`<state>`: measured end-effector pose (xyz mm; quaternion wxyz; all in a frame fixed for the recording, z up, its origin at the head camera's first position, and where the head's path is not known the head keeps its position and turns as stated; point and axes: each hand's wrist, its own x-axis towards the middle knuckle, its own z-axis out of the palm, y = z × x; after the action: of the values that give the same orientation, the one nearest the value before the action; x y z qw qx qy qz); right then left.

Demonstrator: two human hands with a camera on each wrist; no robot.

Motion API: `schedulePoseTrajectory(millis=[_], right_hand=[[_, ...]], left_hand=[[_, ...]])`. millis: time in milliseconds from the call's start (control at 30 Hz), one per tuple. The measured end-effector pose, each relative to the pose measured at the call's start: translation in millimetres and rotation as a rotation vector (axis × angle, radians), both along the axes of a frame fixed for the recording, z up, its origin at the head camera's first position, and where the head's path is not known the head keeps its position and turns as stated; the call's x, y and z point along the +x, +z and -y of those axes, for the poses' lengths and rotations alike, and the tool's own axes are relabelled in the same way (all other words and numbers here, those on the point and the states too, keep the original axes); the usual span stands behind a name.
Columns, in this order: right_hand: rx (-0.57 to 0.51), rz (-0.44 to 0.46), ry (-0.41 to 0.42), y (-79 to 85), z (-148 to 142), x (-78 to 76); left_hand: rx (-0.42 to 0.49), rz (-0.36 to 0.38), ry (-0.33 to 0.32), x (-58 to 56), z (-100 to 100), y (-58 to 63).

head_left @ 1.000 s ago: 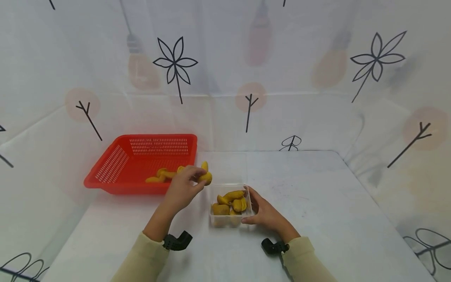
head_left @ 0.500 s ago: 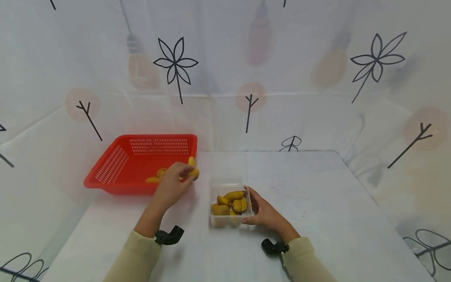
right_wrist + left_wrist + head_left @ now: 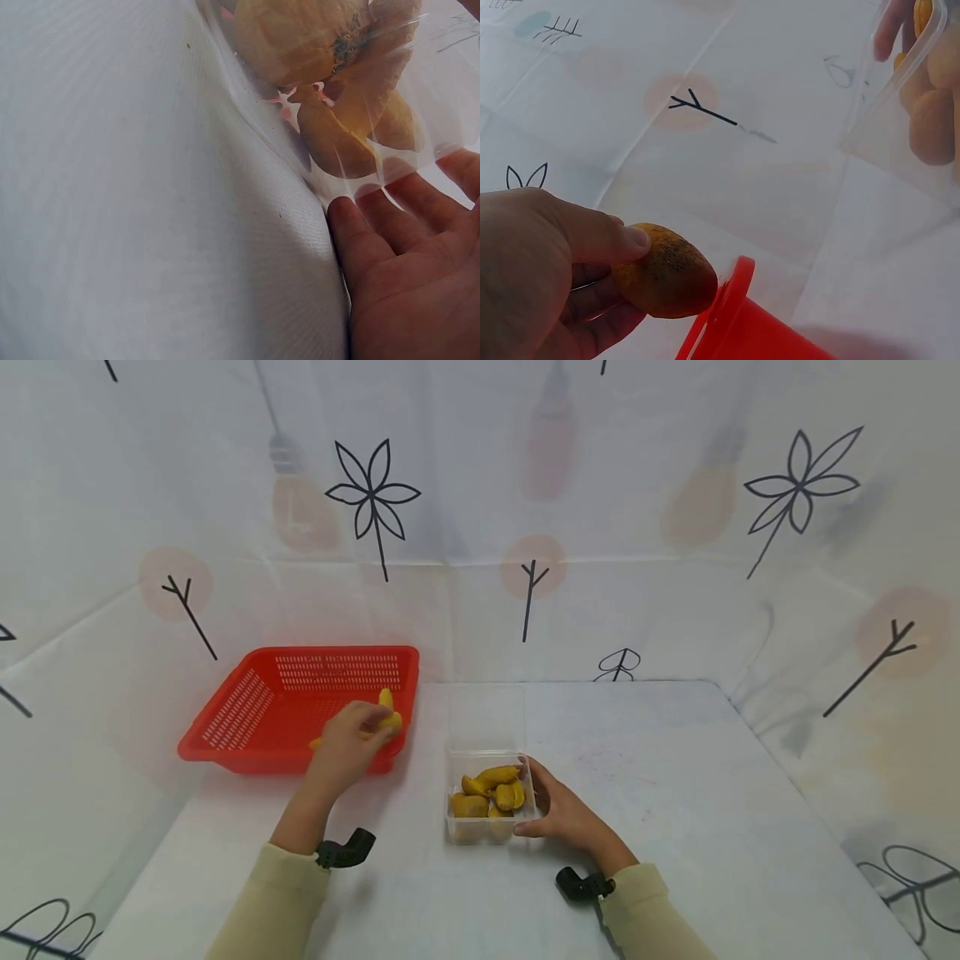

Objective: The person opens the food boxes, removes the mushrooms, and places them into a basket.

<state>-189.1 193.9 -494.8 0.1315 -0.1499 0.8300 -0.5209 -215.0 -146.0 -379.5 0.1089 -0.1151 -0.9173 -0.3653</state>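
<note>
My left hand (image 3: pixel 347 745) is over the right front part of the red plastic basket (image 3: pixel 225 745), pinching a mango-like yellow fruit (image 3: pixel 671 270) between thumb and fingers. Dark speckles mark this fruit. A slim yellow piece (image 3: pixel 386 697) sticks up just beyond those fingers in the head view. My right hand (image 3: pixel 558 810) holds the right side of a clear plastic box (image 3: pixel 468 833), thumb at its front corner and fingers along its wall. Inside the box lie several yellow fruits, among them a curved banana-like one (image 3: pixel 501 775). The left hand hides most of the fruit in the basket.
The box's clear lid (image 3: pixel 487 718) stands open behind it. All this rests on a white-covered table (image 3: pixel 675 827), with a patterned white cloth (image 3: pixel 465 527) hanging behind. A black wrist camera (image 3: pixel 347 849) is strapped to each arm.
My left hand has moved left from beside the box to over the red basket, carrying the yellow fruit. My right hand and the box have stayed put.
</note>
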Motion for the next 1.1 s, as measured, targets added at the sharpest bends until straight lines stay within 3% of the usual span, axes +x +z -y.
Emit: schedulePoseTrajectory(millis=[433,1100], right_hand=[[-0.005,0.008,-0.003,2.6,0,0.4],[-0.003,0.008,-0.015,1.0,0,1.8]], left_hand=[[-0.007,0.027,0.015,-10.9,14,-10.5],[-0.120,0.024,0.067,-16.1,22,-20.9]])
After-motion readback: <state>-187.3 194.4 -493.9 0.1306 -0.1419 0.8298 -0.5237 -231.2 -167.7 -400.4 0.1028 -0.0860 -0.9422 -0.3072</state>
